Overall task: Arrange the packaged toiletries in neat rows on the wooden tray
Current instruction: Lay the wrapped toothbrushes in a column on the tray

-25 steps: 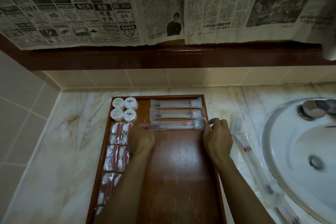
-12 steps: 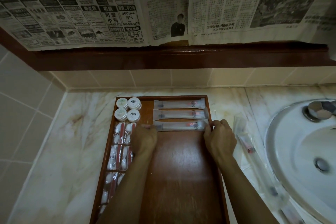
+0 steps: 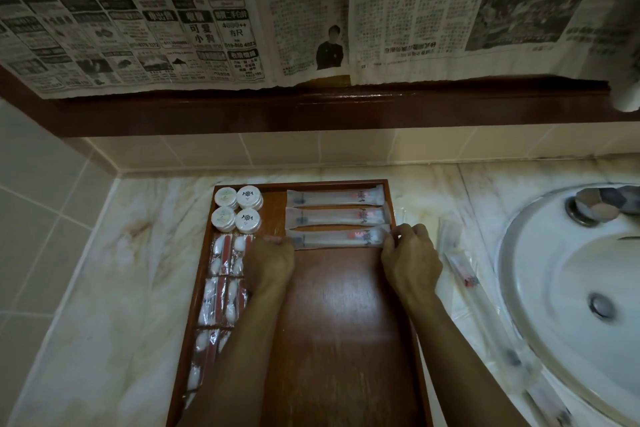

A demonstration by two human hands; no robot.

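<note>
On tray [image 3: 346,340], both hands still pinch third packet [image 3: 337,238].

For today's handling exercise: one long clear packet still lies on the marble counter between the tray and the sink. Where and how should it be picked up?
Grip the long clear packet at its two flat sealed ends, one hand each, coming from above. It lies flat and limp, running toward the viewer, so a mid-body pinch would probably let it sag. The right hand and left hand hold the third packet on the tray this way.

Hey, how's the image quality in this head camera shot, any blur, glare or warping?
Head view: dim, warm light; wide-angle bowing curves the wooden ledge and newspaper; the sink side looks smeared; a soft sheen lies on the wooden tray; both hands stay fairly sharp.
</note>
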